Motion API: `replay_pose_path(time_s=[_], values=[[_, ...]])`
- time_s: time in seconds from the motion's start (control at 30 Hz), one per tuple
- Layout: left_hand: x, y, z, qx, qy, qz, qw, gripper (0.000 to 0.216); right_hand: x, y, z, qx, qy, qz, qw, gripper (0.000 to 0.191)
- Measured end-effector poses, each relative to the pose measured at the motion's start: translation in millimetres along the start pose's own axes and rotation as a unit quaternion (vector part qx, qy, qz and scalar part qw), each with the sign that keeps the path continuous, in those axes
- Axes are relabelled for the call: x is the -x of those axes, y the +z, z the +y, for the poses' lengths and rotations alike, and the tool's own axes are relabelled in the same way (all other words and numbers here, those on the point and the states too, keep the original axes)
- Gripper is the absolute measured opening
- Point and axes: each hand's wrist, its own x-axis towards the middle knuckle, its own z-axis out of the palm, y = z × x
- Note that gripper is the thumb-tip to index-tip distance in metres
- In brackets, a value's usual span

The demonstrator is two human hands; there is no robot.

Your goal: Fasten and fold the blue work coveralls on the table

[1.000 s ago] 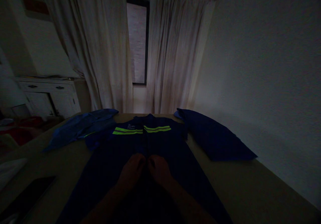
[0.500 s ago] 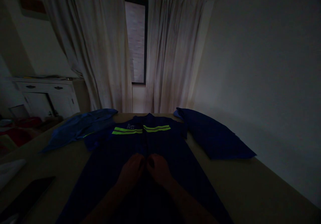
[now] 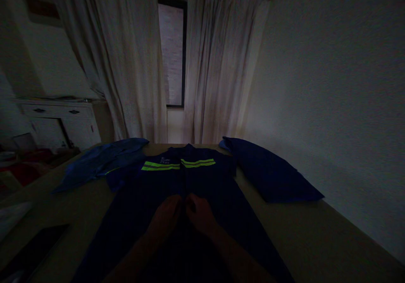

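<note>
A dark navy work garment (image 3: 218,186) with two yellow-green reflective stripes across its chest lies flat on the bed (image 3: 300,232), collar toward the window. My left hand (image 3: 164,219) and my right hand (image 3: 201,215) sit side by side on its centre front seam, fingers curled and pinched at the fabric. The room is very dim, so the fingertips are hard to make out.
A lighter blue garment (image 3: 98,162) lies crumpled at the left of the bed and a dark blue pillow (image 3: 268,175) at the right by the wall. A dark flat object (image 3: 34,249) rests near the bed's left edge. White drawers (image 3: 60,122) and curtains (image 3: 133,63) stand behind.
Both hands have slid a little nearer along the garment's front seam, staying close together. The view has shifted only slightly.
</note>
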Motion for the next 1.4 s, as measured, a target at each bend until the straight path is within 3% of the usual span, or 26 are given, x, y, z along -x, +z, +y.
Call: replay_pose_path(time_s=[0.23, 0.37, 0.5, 0.67, 1.1, 1.4], values=[[0, 3, -6, 0.038, 0.003, 0.011, 0.999, 0.017, -3, 4, 7, -0.030, -0.003, -0.004, 1.000, 0.010], [-1, 1, -2, -0.007, -0.021, 0.005, 1.000, 0.018, -4, 3, 9, -0.036, 0.006, -0.019, 0.999, 0.011], [-2, 2, -3, -0.051, -0.028, 0.002, 0.998, 0.018, -4, 3, 11, -0.013, 0.009, -0.024, 1.000, 0.012], [0, 5, -11, -0.030, -0.013, 0.009, 0.999, 0.018, -2, 2, 7, 0.032, 0.008, -0.035, 0.999, 0.013], [-9, -7, -7, 0.036, -0.094, -0.055, 0.993, 0.024, -2, 2, -1, 0.115, 0.028, -0.038, 0.992, 0.017], [-11, -14, -7, -0.014, -0.110, -0.093, 0.989, 0.022, -3, -4, -9, 0.059, 0.078, -0.037, 0.995, 0.017]])
